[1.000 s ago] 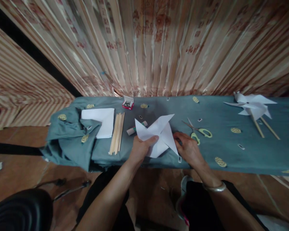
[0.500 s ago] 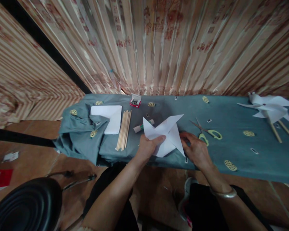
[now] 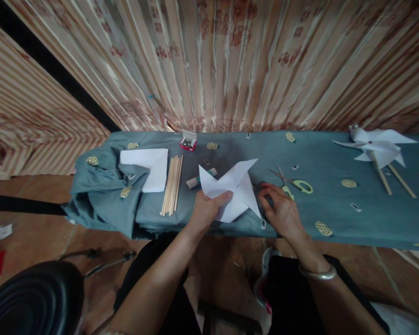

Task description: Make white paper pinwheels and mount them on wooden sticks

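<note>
I see the left hand (image 3: 206,209) almost closed on the white paper pinwheel (image 3: 242,197), near the middle of the frame: its thumb presses on the top of the paper, close to the centre, and the other fingers are mostly hidden. The pinwheel therefore lies to the right of this hand and a little above it, with its pointed blades spread outward. The right hand (image 3: 282,211) is just beside the right blade of the pinwheel, with the fingers bent inward; from my camera I cannot tell if it has hold of something. On its wrist there is a silver bracelet (image 3: 319,273).

Just beyond the upper left blade I find the glue stick (image 3: 193,182), partly covered by the paper. To the right, near the right hand, the scissors (image 3: 303,186) lie with their blades apart, and one green handle is partly behind the hand. Farther to the left are the wooden sticks (image 3: 172,186), side by side, and then the folded white paper (image 3: 158,174). Above them stands the small red box (image 3: 188,143), which is open. Finished pinwheels (image 3: 380,148) with sticks lie at the upper right of the table (image 3: 370,232), which a grey-green cloth covers.
</note>
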`<state>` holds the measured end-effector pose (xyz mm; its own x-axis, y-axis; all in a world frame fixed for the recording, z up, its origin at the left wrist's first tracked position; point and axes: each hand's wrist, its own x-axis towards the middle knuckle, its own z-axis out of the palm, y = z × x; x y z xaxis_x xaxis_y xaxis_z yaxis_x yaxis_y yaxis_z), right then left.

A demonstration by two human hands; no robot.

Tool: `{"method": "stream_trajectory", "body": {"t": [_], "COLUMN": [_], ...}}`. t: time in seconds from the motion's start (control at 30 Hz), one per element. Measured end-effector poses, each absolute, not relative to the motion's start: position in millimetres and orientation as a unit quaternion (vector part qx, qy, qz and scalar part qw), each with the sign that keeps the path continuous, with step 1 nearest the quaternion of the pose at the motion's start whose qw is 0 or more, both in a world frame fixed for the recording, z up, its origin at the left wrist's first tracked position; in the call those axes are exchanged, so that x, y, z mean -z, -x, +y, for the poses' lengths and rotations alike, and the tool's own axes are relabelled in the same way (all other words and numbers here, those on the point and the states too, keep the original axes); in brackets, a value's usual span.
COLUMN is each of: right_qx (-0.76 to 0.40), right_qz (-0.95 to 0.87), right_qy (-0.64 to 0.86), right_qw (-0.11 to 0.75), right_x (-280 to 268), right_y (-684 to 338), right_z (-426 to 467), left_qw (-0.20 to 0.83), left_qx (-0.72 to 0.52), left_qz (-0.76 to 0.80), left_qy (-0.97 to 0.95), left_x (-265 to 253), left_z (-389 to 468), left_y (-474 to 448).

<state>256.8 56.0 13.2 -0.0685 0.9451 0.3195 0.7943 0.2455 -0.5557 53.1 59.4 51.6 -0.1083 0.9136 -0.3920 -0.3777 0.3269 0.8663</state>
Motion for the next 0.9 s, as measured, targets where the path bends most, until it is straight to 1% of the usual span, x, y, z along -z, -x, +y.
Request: {"method": "stream_trajectory", "body": {"t": [0.13, 0.2, 0.3, 0.5, 0.9], "right_qx": [-0.202, -0.25, -0.28, -0.268, -0.285], "right_qz": [-0.655, -0.654, -0.655, -0.667, -0.658], "right_qy": [0.583, 0.564, 0.552, 0.55, 0.546], "right_qw": [0.437, 0.438, 0.432, 0.425, 0.432], "right_x": [-37, -50, -60, -57, -54], "right_y": [-256, -247, -227, -210, -210], "right_z": [50, 41, 30, 28, 34], "left_qw": [0.601, 0.586, 0.566, 0.536, 0.554], "left_qx": [-0.519, -0.516, -0.503, -0.487, -0.484], "left_qz": [0.544, 0.549, 0.553, 0.542, 0.522], "left_qy": [-0.273, -0.297, -0.347, -0.426, -0.431], "left_x": [-51, -50, -47, -48, -46], "left_z": [59, 58, 56, 52, 49], "left_y": [-54, -55, -57, -60, -60]}}
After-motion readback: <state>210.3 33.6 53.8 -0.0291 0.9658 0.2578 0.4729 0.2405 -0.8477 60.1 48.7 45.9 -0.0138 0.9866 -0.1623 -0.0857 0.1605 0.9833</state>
